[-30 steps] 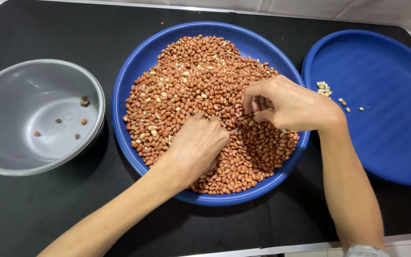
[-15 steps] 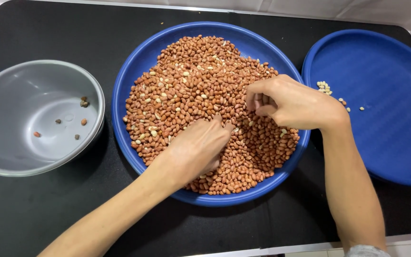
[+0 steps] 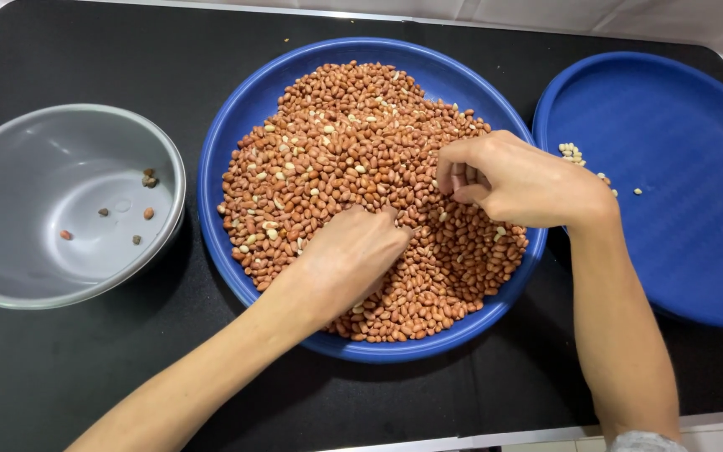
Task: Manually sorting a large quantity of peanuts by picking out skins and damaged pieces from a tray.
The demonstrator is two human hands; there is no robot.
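Note:
A big round blue tray (image 3: 236, 125) in the middle holds a heap of red-brown peanuts (image 3: 336, 142) mixed with some pale skinless ones. My left hand (image 3: 349, 259) lies palm down on the peanuts near the tray's front, fingers curled among them. My right hand (image 3: 516, 180) hovers over the right side of the heap with fingers pinched together; whether a peanut is between them cannot be seen.
A grey metal bowl (image 3: 10, 285) at the left holds several dark bits. A second blue tray (image 3: 688, 251) at the right carries a small cluster of pale peanuts (image 3: 575, 153). All rest on a black tabletop (image 3: 85, 368), whose front edge runs near the bottom.
Both hands stay over the peanut heap. My left fingers have shifted slightly within the peanuts, and my right hand has edged a little.

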